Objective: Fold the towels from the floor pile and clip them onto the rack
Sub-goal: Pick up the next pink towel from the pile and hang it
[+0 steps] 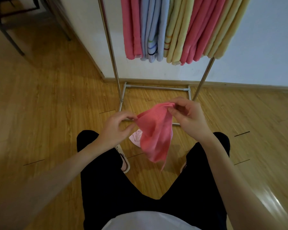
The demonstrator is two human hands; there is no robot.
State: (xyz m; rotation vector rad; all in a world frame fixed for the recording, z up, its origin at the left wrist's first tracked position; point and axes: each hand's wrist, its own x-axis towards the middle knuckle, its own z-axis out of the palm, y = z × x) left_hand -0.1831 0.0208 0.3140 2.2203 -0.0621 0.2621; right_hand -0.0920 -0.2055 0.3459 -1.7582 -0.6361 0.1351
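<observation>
A honey-coloured wood-plank floor spreads under me, meeting a white wall with a pale skirting board. Against that wall stands the silver metal drying rack, its two uprights rising from a rectangular base frame on the floor. A row of folded terry towels in pink, pale blue and yellow hangs from it, their lower ends well above the base; how they are fastened at the top lies out of view.

My black trousers fill the lower middle, with white slide sandals on my feet.

Both forearms reach forward and inward. My right hand, wrist bent and fingers curled, pinches one top corner of a coral-pink cloth towel between thumb and fingertips. My left hand, set slightly lower, pinches the opposite corner the same way. The towel sags between the two grips and hangs loose, unfolded, in front of my knees, above the floor and just short of the rack's base.

Behind it, on the floor between my feet, lies a small crumpled pale pink towel.
</observation>
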